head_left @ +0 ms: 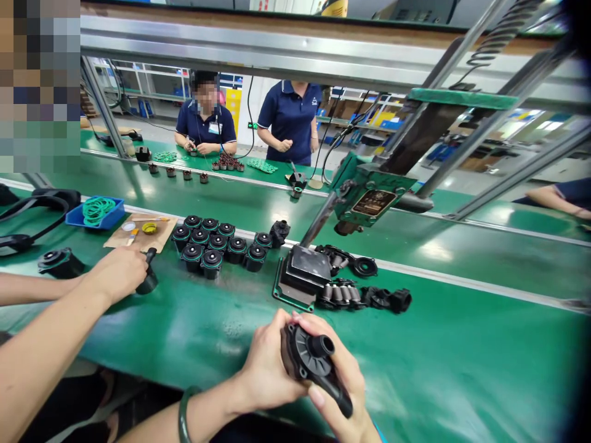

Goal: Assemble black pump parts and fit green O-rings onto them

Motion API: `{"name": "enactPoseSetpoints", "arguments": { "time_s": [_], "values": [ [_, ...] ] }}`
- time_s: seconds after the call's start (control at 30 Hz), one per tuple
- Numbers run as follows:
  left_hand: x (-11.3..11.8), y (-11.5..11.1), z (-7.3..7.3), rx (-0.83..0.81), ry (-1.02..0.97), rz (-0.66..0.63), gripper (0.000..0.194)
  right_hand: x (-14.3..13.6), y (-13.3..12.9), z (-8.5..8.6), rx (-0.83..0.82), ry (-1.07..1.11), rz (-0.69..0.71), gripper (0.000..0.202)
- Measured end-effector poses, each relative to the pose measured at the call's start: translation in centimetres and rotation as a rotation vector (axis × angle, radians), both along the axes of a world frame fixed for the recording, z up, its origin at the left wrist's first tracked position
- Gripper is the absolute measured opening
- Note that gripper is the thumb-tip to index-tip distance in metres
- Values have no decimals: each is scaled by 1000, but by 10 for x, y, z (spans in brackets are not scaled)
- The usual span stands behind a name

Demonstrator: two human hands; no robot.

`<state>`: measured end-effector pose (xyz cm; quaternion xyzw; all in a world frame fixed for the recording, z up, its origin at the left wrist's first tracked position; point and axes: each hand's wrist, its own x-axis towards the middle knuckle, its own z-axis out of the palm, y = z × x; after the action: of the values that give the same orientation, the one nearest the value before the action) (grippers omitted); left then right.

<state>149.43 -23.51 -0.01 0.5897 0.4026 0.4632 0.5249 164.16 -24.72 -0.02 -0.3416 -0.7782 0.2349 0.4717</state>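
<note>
Both of my hands are wrapped round a black plastic pump housing (310, 357) with a round ribbed face, a short spout and a side outlet pipe. My left hand (270, 363), with a dark green bangle on the wrist, grips its left side. My right hand (344, 375) closes round the right side, its thumb by the outlet pipe. The housing is above the front of the green bench (443, 363). Just beyond my hands is the base plate of an arbor press (307, 271), with several black parts and metal rotors (344, 294) lying beside it.
At left, a co-worker's hands (117, 274) hold a black part over the bench. Several black motor bodies with green rings (212, 258) stand in rows, near a blue tray (113, 212) of green rings. The press head (373, 191) overhangs the bench. Two people are across the line.
</note>
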Motion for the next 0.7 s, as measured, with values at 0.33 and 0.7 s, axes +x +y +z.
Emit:
{"name": "enactPoseSetpoints", "arguments": {
  "time_s": [0.33,0.7],
  "values": [
    [-3,2,-1,-23,38,-27,55,2,1,-9,3,11,13,56],
    [-3,13,-5,-512,-510,-207,76,9,23,-9,-312,116,54,91]
  ]
}}
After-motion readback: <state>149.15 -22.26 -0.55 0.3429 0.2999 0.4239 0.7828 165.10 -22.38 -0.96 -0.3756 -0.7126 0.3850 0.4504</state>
